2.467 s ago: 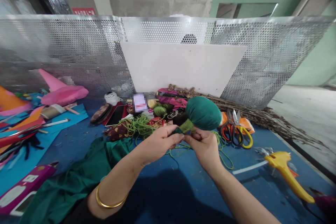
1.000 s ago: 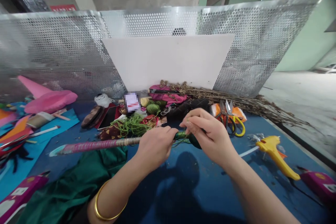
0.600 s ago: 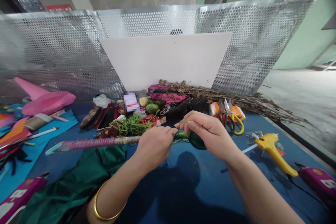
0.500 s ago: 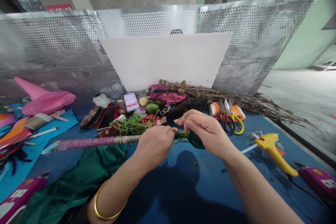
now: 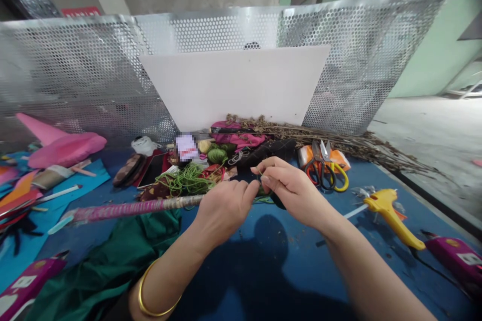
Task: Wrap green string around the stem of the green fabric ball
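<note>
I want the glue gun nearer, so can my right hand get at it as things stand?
Probably yes: the yellow glue gun lies right of your right forearm, and nothing seems to block the way. Your right hand appears to be pinching a green strand, so it may have to let go.

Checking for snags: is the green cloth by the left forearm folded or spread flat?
Neither: the green cloth lies bunched up; its surface shows loose, uneven wrinkles and no neat fold.
</note>
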Demonstrator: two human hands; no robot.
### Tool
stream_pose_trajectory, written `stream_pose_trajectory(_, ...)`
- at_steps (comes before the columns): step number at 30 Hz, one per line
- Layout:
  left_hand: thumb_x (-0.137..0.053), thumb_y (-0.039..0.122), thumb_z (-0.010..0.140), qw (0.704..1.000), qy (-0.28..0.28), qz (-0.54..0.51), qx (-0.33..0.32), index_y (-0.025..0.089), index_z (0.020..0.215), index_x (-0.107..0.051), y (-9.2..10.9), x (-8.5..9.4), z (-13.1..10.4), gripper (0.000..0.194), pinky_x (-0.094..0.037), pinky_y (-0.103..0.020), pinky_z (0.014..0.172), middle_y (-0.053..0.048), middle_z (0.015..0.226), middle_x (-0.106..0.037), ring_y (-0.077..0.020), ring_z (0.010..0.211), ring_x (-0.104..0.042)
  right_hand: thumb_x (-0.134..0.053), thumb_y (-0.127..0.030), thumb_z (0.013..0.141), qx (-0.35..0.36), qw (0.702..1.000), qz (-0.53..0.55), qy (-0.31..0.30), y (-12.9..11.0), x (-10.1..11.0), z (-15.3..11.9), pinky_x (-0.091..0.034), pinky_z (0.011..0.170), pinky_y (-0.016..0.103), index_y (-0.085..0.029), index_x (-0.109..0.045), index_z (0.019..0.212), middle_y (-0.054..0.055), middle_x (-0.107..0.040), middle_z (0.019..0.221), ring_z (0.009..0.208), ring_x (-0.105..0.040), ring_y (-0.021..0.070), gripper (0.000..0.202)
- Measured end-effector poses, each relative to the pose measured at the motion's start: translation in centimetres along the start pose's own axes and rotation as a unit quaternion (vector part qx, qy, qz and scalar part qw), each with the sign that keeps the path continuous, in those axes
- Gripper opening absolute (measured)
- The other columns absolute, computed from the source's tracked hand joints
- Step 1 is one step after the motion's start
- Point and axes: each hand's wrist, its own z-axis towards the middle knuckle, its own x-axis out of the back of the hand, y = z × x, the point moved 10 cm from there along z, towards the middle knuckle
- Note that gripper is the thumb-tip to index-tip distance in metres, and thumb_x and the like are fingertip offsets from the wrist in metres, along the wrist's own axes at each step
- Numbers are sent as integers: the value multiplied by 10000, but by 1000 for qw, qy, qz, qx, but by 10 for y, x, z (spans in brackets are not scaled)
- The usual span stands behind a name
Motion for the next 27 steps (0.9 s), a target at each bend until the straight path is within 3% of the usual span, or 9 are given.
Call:
stream_pose_trajectory(12, -410, 118, 934, 1000, 5, 18, -21, 182, 891, -535, 4, 2, -1, 147, -475, -330, 591, -38, 771, -622, -205, 665, -602, -447, -99, 923, 3, 1000, -2, -8, 3, -6, 0, -498, 790, 295, -184, -530, 652, 72, -617, 1029, 972, -617, 167, 296)
stream_pose_trajectory(17, -401, 103, 929, 1000, -3, 9, -4, 177, 938, -566, -4, 2, -2, 182, -473, -342, 614, -43, 777, -631, -212, 676, -606, -499, -242, 939, -61, 984, 155, 65, 15, 10, -2, -505, 873, 329, -183, -563, 649, 66, -661, 1007, 974, -656, 190, 303)
stream_pose_trajectory(20, -429, 99, 920, 1000, 2, -8, 17, 180, 1005, -585, -17, 1, -4, 196, -476, -332, 648, -49, 821, -665, -209, 727, -633, -579, -358, 902, -142, 935, 300, 121, 34, 27, -10, -545, 642, 271, -177, -578, 657, 53, -675, 900, 708, -678, 153, 305)
stream_pose_trajectory(23, -477, 112, 901, 997, -7, -48, 67, 187, 1045, -601, -38, 2, -8, 204, -480, -324, 677, -59, 907, -708, -216, 809, -664, -658, -406, 832, -206, 896, 362, 151, 52, 45, -17, -355, 359, 186, -174, -571, 663, 3, -626, 722, 382, -469, 50, 299)
stream_pose_trajectory(27, -564, 167, 861, 976, -49, -167, 133, 222, 1066, -627, -62, 6, -15, 221, -483, -304, 716, -29, 960, -740, -215, 872, -686, -713, -438, 754, -228, 889, 354, 179, 77, 66, -18, -208, 327, 177, -179, -535, 638, -39, -525, 614, 336, -334, 19, 336)
